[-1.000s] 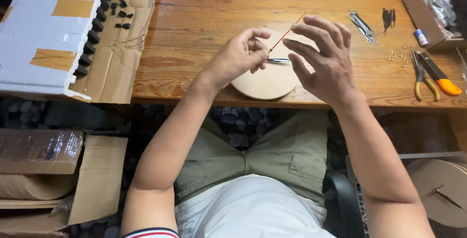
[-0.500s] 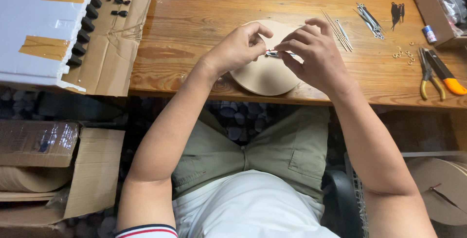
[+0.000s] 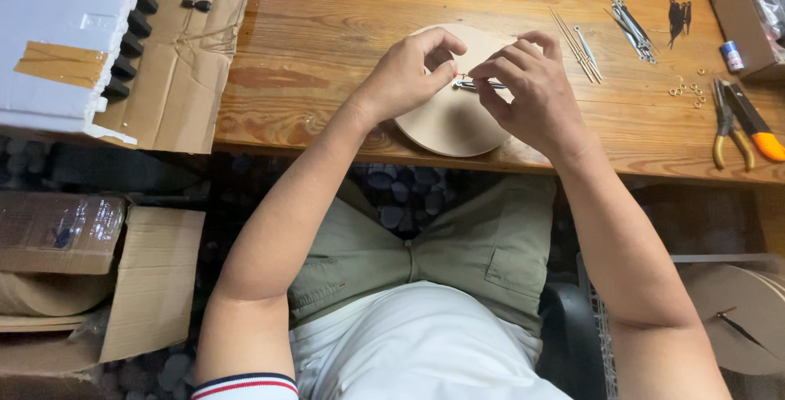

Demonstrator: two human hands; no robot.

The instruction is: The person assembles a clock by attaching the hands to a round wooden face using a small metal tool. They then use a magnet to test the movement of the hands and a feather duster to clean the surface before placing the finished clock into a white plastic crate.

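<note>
**Both hands brought together, fingertips pinched**

The left hand [image 3: 406, 73] is held with its back turned up and the wrist slightly bent, the forearm running down and to the left toward a bent elbow. Its thumb and forefinger are curled inward and pressed together in a pinch at the tips. The right hand [image 3: 531, 93] is set just beside it, back upward, fingers arched and drawn toward the thumb in a matching pinch. The fingertips of the two hands are almost touching. The right forearm is stretched down and to the right. Both arms are bare, and both elbows are kept wide of the torso.
</note>
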